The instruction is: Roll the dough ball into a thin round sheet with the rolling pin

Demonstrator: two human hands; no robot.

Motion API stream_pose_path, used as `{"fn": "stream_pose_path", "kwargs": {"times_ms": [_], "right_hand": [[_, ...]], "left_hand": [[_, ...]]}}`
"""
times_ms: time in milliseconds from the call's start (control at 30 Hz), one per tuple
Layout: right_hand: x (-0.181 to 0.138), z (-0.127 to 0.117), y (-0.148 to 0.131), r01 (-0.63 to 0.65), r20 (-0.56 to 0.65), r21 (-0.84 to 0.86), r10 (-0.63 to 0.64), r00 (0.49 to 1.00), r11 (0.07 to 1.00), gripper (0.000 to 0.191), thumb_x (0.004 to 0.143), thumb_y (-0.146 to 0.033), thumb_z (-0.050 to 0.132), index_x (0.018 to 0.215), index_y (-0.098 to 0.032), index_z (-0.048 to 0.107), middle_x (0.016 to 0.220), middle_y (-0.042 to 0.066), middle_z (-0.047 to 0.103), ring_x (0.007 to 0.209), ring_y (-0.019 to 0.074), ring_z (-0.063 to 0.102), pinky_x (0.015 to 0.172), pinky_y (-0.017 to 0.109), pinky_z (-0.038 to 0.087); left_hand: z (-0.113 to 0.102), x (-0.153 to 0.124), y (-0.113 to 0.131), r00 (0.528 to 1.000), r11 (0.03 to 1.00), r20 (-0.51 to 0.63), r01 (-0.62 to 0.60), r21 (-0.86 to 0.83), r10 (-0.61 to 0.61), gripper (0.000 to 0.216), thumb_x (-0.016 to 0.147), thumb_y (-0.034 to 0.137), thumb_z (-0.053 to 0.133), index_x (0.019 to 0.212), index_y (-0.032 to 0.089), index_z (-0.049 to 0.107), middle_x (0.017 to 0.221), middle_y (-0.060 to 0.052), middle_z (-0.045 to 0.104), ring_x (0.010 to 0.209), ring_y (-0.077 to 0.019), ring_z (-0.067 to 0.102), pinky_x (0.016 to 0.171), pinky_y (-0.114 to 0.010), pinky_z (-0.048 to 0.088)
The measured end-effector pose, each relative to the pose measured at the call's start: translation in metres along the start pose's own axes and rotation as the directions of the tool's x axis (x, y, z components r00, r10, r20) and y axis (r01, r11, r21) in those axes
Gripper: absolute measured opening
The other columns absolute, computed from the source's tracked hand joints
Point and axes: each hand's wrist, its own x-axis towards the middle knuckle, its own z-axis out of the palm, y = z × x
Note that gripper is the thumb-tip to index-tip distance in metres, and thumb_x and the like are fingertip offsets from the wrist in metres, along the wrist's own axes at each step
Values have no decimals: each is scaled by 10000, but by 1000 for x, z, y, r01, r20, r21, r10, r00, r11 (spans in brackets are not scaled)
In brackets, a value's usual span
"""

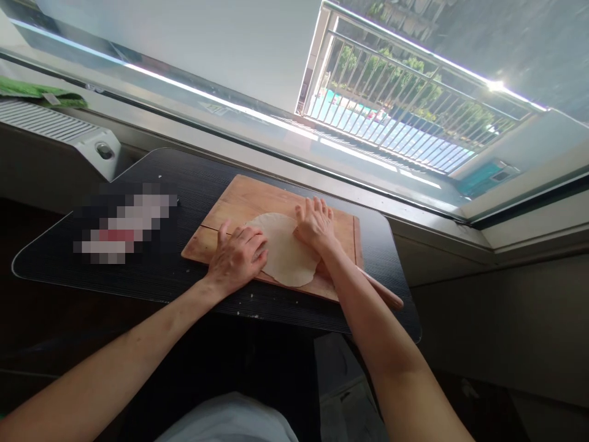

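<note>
A thin, round sheet of dough (pixel 289 255) lies flat on a wooden cutting board (pixel 262 193). At the dough's left edge rests my left hand (pixel 236 255), fingers loosely bent and partly apart, holding nothing I can see. My right hand (pixel 316 226) lies on the upper right edge of the dough with its fingers stretched out. Beside my right forearm, a wooden rolling pin (pixel 385 291) sticks out past the board's right side; the forearm hides part of it.
Under the board stands a black table (pixel 184 178) with rounded corners and white crumbs near its front edge. A blurred-out item (pixel 122 230) lies on its left. Beyond are a window (pixel 257 55), a white radiator (pixel 94 144) and a green cloth (pixel 41 92).
</note>
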Motion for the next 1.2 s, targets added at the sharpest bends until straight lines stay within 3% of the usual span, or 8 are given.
{"fn": "stream_pose_path", "kwargs": {"times_ms": [200,300,400,600,767,967,1133,1200], "right_hand": [[-17,6,-8,207,-41,-9,-207,977,978,573,1022,-451,318,1478,-116,410,1564,156,381,1496,286,222,1204,494,201],[-4,5,-4,123,-80,-11,-123,989,992,564,1020,-430,332,1466,-98,425,1580,175,344,1503,307,197,1204,518,175],[5,3,-4,3,-20,25,-3,1000,1000,590,1025,-430,303,1471,-57,408,1588,206,309,1498,330,209,1190,534,200],[-14,9,-16,149,-35,44,-148,988,988,623,1018,-499,279,1505,-124,379,1599,135,324,1520,268,156,1220,481,168],[21,2,1,-106,-10,53,107,994,993,611,1025,-445,251,1528,-101,306,1612,192,255,1511,327,162,1175,586,202],[4,7,-11,136,-52,31,-135,990,990,632,1020,-500,273,1502,-102,365,1588,153,336,1508,295,177,1214,514,168],[22,3,-3,-74,-32,41,76,997,996,622,1024,-469,261,1498,-78,355,1583,210,313,1499,342,190,1176,587,194],[16,6,-8,-30,-10,61,31,999,998,615,1023,-484,258,1486,-99,382,1568,194,351,1489,329,226,1174,557,225]], "left_hand": [[-2,-1,0,998,997,7,-70,-41,70,137,924,216,545,864,221,668,980,-14,728,947,-199,655,1162,-567,183],[-3,-1,0,998,997,-3,-63,-41,63,127,918,210,548,879,222,668,980,-12,726,949,-199,656,1156,-560,189],[-3,0,1,999,998,-2,-53,-37,53,130,918,210,545,871,225,666,970,-10,726,945,-198,655,1153,-558,187],[-3,0,0,998,997,18,-65,-30,65,157,927,222,530,847,217,664,981,-28,729,953,-208,649,1142,-553,209],[-3,-1,0,999,997,7,-54,-48,54,136,911,205,547,872,232,674,971,-10,727,954,-198,654,1148,-553,197],[-3,-1,-1,997,996,18,-74,-42,74,156,922,214,535,848,218,672,984,-20,723,958,-202,655,1152,-556,201],[-4,-1,0,999,997,15,-45,-68,46,145,903,200,547,870,227,685,970,-12,725,957,-196,654,1156,-564,197],[-4,-1,0,998,997,30,-47,-66,49,150,905,199,547,853,222,686,974,-20,726,960,-201,655,1160,-574,188]]}}
